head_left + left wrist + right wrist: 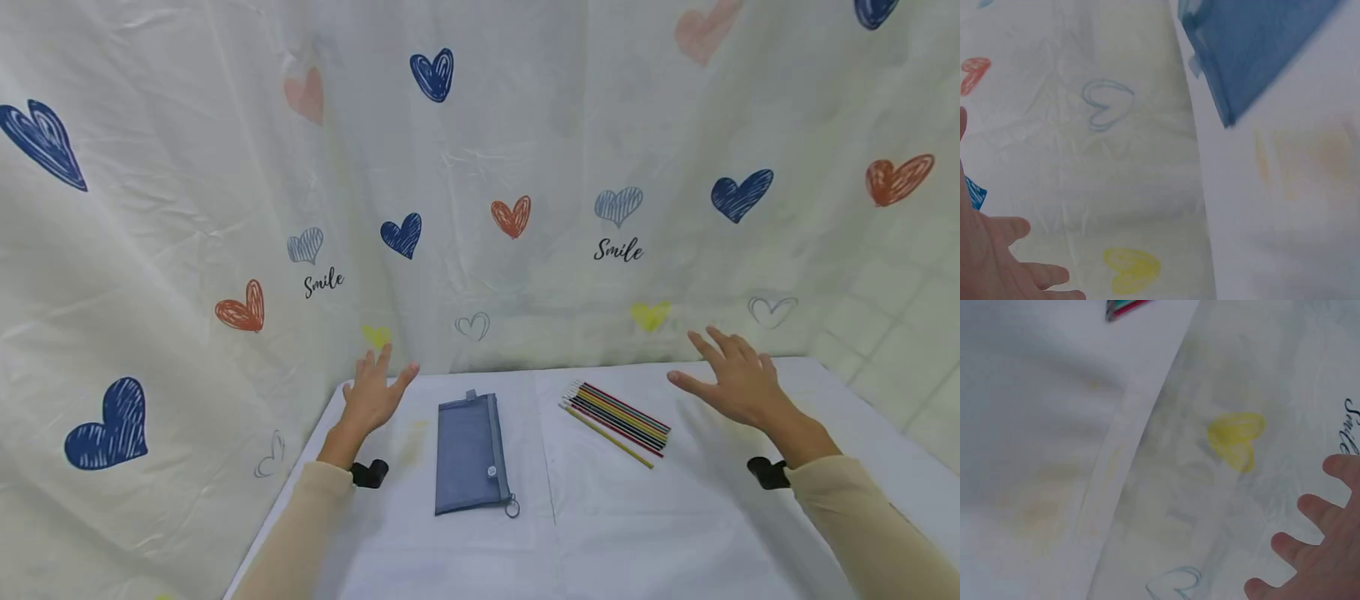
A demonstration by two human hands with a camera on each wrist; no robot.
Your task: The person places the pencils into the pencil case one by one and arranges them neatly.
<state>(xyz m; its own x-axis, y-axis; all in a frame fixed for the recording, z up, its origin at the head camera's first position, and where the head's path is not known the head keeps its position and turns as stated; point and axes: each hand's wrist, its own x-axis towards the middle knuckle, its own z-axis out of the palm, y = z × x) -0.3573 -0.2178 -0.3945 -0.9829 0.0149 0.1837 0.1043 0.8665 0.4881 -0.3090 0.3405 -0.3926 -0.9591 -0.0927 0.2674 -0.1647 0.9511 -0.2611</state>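
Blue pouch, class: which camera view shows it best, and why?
The head view, since the whole blue pouch lies in frame there, unblocked. The left wrist view catches only part, cut off at the top edge; the right wrist view shows none.

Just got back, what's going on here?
Someone's left hand and right hand are both raised and open, holding nothing. On the white table between them lie a blue zippered pouch, nearer the left, and a row of pencils, nearer the right, with one yellow pencil angled slightly away.
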